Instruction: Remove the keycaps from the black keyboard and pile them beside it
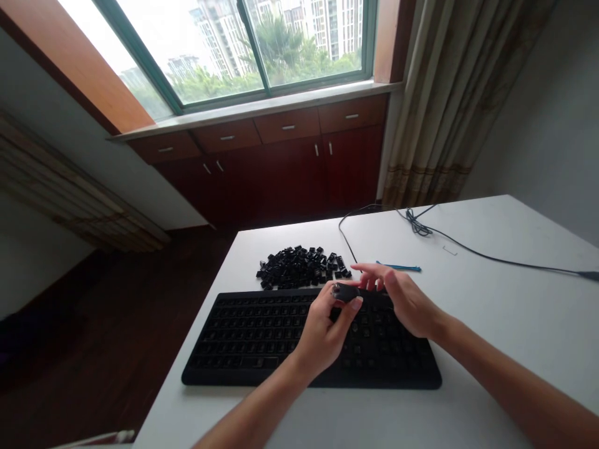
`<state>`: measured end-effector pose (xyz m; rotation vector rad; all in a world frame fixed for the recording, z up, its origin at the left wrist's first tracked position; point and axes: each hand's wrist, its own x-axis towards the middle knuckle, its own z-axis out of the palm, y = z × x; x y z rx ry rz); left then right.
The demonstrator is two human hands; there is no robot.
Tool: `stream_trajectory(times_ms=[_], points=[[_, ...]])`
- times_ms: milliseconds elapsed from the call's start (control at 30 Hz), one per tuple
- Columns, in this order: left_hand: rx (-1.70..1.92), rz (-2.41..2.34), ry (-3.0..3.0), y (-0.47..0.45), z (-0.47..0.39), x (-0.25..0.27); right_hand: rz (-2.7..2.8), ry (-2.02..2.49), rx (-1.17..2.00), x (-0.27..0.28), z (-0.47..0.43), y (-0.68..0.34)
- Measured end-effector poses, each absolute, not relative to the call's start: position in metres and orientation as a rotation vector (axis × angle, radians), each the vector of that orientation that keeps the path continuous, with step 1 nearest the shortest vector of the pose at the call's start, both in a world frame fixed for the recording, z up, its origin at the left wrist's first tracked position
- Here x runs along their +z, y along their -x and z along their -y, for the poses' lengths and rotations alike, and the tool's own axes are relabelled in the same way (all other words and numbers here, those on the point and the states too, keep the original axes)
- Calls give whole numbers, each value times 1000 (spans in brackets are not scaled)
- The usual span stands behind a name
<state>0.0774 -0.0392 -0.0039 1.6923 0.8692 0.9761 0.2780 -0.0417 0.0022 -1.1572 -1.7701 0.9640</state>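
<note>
My left hand (326,327) is closed around a small dark rounded object (345,292) with a shiny bit at its left end; its exact kind I cannot make out. Just right of it, my right hand (406,298) has its index finger stretched out and the other fingers loosely bent, with nothing visible in them. Both hands are above a black keyboard (248,378), whose left part shows rows of key sockets without caps. Behind the keyboard lies a heap of loose black keycaps (294,267). The hands hide part of the keyboard's right half.
A thin blue stick-like tool (402,268) lies behind my right hand. A black cable (486,254) with a bundled coil (418,224) runs across the white table (524,324). Near it is a small bent wire (450,251). Cabinets (276,168) stand below the window beyond.
</note>
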Motion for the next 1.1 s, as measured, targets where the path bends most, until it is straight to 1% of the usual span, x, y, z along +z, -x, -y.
stream_trajectory(times_ms=[133,233,333,533,633,867,1100], points=[[1013,-840,-1691,-77,39,-3,2030,1093,797,0,48,-271],[1006,-854,-1702,-76,40,-2,2166,1056,768,0,49,-273],[1008,-858,-1709,-75,42,-1,2132,1067,716,2,50,-276],[1064,-899,-1771,-73,44,-5,2168,1059,830,3,48,-280],[1042,-838,-1761,-71,43,-6,2163,1105,903,1,48,-283],[1006,-739,-1644,-73,44,-6,2170,1199,891,-12,49,-291],[959,-801,-1653,-77,40,-12,2124,1177,938,0,46,-278]])
